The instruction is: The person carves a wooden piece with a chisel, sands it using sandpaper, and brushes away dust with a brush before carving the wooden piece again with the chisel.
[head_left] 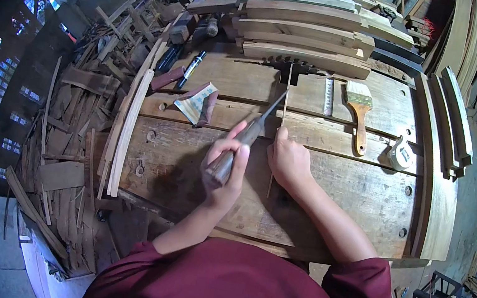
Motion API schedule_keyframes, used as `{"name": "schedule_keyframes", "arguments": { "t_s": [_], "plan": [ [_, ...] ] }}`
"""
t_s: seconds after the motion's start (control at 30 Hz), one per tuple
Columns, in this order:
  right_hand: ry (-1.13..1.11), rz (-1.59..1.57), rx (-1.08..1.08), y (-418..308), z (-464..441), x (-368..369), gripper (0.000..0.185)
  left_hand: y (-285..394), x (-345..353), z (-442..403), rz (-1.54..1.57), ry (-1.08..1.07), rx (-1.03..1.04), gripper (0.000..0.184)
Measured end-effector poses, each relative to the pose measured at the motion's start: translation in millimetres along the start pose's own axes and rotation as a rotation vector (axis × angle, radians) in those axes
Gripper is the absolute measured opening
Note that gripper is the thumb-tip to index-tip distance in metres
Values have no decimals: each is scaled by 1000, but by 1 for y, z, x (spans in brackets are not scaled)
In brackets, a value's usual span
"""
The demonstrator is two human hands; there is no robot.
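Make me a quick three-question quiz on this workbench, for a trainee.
1. True or false: the left hand grips a long tool.
2. Fill in the blank, "toward" or "away from": the brush lies with its bristles pointing ____ the hands.
3. Put in order from left to right in the picture: brush, right hand, pen, left hand.

Key: 1. True. 2. Away from. 3. Pen, left hand, right hand, brush.
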State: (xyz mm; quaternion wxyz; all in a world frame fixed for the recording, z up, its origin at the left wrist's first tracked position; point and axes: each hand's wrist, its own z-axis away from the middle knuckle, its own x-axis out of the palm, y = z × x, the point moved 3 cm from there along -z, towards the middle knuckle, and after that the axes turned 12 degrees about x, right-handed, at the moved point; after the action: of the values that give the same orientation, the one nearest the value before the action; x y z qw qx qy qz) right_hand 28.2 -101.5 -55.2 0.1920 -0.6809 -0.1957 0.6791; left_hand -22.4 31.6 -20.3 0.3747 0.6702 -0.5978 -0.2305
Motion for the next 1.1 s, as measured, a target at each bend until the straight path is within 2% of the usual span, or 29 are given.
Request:
{"name": "schedule_keyframes", "arguments": {
  "t_s": [0.1,0.37,0.5,0.6,0.77,0.83,0.9,0.93,0.97,1.03,1.1],
  "plan": [
    [7,-1,-5,-1,0,0,20,-17,6,-11,-101,-59,71,9],
    [-2,-9,8,2,-3,3,23,25,-3,-3,-190,-214,137,7],
    [7,-13,-12,1,-3,4,24,-6,8,-33,-215,-184,135,8],
    [38,4,-43,-1,0,0,17,2,9,-33,-179,-188,114,9],
    [8,-35,-22,1,-3,3,21,21,-4,-23,-170,-228,98,9],
    [6,-33,-33,2,-5,4,21,11,-1,-29,-136,-173,37,9],
    [22,-23,-43,2,-5,6,20,1,10,-46,-264,-215,182,8],
    [17,-28,-47,2,-3,7,20,-10,13,-53,-266,-222,166,8],
    [28,-34,-48,2,-3,6,20,-14,17,-60,-383,-272,242,7],
    [44,-39,-50,0,-4,4,20,-20,17,-65,-336,-241,193,7],
    [33,-27,-40,1,-4,3,19,-16,15,-61,-331,-253,234,7]
  ]
}}
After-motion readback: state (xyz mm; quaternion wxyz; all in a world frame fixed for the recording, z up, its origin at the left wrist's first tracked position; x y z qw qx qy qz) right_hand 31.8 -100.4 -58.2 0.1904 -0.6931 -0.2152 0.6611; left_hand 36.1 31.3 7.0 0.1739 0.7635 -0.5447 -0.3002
